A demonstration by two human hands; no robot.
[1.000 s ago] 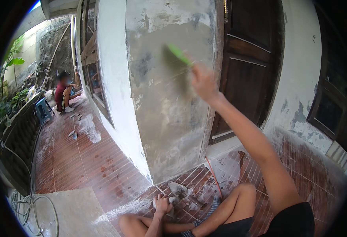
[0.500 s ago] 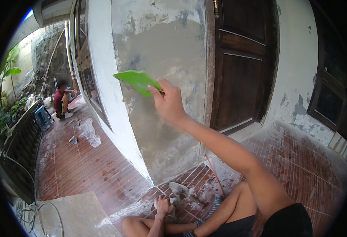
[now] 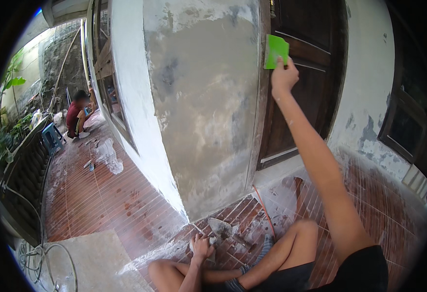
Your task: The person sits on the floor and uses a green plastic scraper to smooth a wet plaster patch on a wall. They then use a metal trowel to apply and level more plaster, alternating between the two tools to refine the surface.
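Observation:
My right hand point(image 3: 285, 79) is raised at the end of an outstretched arm, gripping a bright green plastic scraper point(image 3: 277, 50). The scraper is at the wooden door frame, beside the right edge of a grey plastered wall section point(image 3: 204, 121); whether it touches cannot be told. Low down, my left hand point(image 3: 201, 247) is closed near the floor in front of my crossed legs. Something pale shows beside its fingers, too small to make out. Just beyond that hand lies a trowel point(image 3: 220, 228) coated in grey plaster, on the dusty tiles.
A dark wooden door point(image 3: 296, 92) is right of the plastered section. An orange cord point(image 3: 263, 207) runs over the tiles near my knee. At far left a person in a dark red shirt point(image 3: 73, 117) squats near a blue stool point(image 3: 53, 138). A coiled hose point(image 3: 41, 265) lies lower left.
My right hand has swept the green scraper from the plastered section's left side across to the door frame at right, and higher. My left hand stays low near the trowel.

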